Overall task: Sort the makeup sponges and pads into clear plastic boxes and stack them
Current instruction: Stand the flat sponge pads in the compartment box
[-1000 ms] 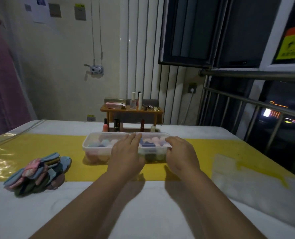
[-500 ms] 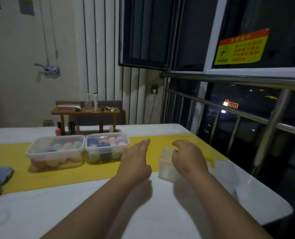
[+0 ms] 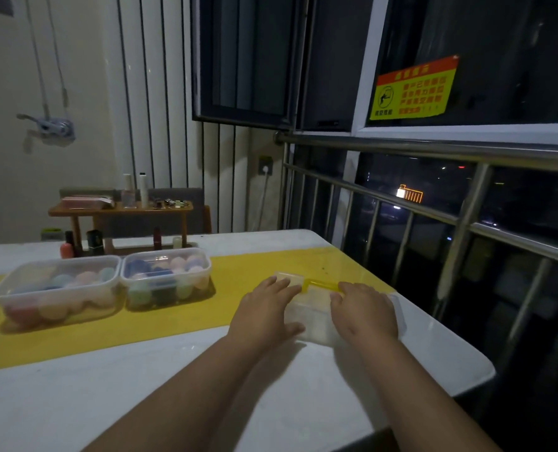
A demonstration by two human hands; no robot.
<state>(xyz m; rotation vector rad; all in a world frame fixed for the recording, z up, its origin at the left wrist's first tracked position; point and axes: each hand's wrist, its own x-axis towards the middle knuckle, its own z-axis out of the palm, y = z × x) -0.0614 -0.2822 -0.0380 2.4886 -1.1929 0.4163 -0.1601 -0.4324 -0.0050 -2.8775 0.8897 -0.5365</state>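
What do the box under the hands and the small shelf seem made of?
Box: clear, slightly cloudy plastic; the yellow runner shows through its far edge. Small shelf: probably brown wood, matte; dim light leaves it open.

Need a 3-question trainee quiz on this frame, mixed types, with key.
1. Fill in: the left filled box and right filled box stand on a ___ runner.
2. True or false: those two boxes are stacked.
3. The left hand and right hand both touch: A) a filled box B) the empty box C) nothing.
Key: 1 yellow; 2 false, they stand side by side; 3 B.
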